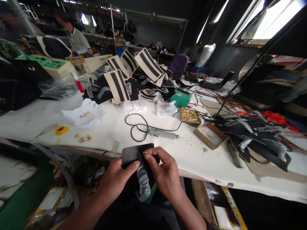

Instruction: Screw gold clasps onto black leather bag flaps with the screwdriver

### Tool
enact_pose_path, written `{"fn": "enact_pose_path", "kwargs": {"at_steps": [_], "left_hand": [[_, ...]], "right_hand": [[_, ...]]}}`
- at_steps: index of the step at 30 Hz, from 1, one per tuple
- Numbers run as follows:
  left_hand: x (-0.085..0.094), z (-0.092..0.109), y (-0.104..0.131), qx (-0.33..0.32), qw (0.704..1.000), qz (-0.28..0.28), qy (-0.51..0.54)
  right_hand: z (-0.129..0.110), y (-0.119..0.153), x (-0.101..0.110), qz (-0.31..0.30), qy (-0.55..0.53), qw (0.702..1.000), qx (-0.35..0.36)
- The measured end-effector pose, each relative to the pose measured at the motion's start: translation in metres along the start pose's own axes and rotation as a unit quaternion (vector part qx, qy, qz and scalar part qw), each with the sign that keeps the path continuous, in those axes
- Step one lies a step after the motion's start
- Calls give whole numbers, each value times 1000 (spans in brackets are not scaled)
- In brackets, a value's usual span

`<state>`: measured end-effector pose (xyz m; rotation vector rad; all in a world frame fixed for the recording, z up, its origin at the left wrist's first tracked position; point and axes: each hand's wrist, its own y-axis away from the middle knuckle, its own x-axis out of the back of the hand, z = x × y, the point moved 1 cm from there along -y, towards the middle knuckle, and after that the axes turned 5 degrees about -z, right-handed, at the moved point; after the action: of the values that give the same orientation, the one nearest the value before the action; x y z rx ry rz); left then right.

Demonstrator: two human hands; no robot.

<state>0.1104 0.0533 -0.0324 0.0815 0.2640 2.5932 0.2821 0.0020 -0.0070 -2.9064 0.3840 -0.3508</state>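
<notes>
A black flat panel (130, 155) with rounded corners is held up at the front edge of the white table. My left hand (117, 177) grips its left side, the thumb lying across the front. At the panel's upper middle, my right hand (165, 169) pinches a small gold-coloured metal piece (145, 153) between thumb and index finger. A strap wrapped in clear plastic (144, 185) hangs down the panel between both hands. Past the panel, a grey handheld electric tool (161, 133) with a black cord lies on the table.
Cardboard boxes hold gold-coloured hardware (190, 115) and small pieces in plastic (211, 134). Loose gold fittings (82, 138) and a yellow tape roll (61, 130) lie left. Striped panels (117, 86) are heaped behind; black pieces (256, 137) lie right. A person (79, 40) is at the back left.
</notes>
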Motion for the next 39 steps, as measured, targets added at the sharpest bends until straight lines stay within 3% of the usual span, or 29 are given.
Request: {"fn": "enact_pose_path", "kwargs": {"at_steps": [8,16,22,28,35,39], "left_hand": [[-15,9,2,1,1000,-2,-23],[-14,10,6,-6,996,12,-93],[-14,13,12,-18,996,11,-91],[-14,16,20,-87,983,42,-154],[-13,19,23,-150,966,46,-204],[-15,21,21,-166,964,39,-203]], "right_hand": [[0,15,13,-26,-14,1000,-9],[6,13,13,-46,35,989,138],[10,16,14,-60,77,979,181],[0,18,14,-64,93,980,167],[-12,15,24,-132,75,983,99],[-10,16,22,-89,64,989,97]]}}
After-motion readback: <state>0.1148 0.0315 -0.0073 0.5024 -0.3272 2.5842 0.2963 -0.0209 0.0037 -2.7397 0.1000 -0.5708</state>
